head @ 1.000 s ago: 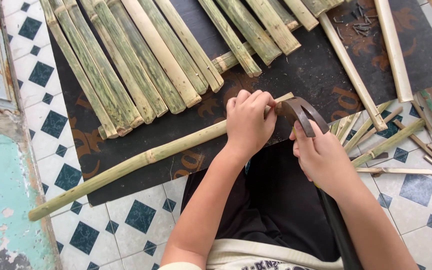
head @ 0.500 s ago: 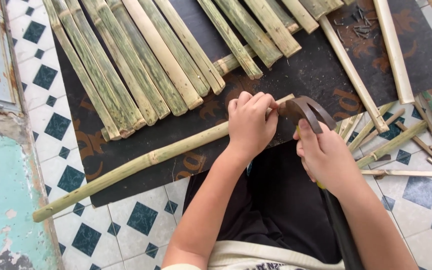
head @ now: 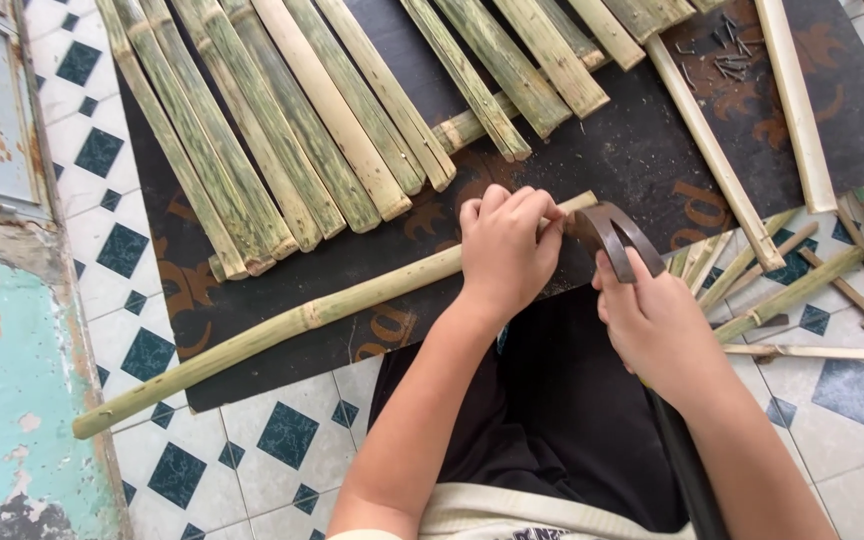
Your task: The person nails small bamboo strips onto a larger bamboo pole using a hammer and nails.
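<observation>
Bamboo pole: long, pale green, knotted, unsplit.

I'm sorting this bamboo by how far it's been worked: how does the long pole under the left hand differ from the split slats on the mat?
The long pole is round and whole; the split slats are flat strips. The pole lies alone, slanted across the mat; the slats lie side by side. The left hand grips only the pole. Both are pale green bamboo.
</observation>
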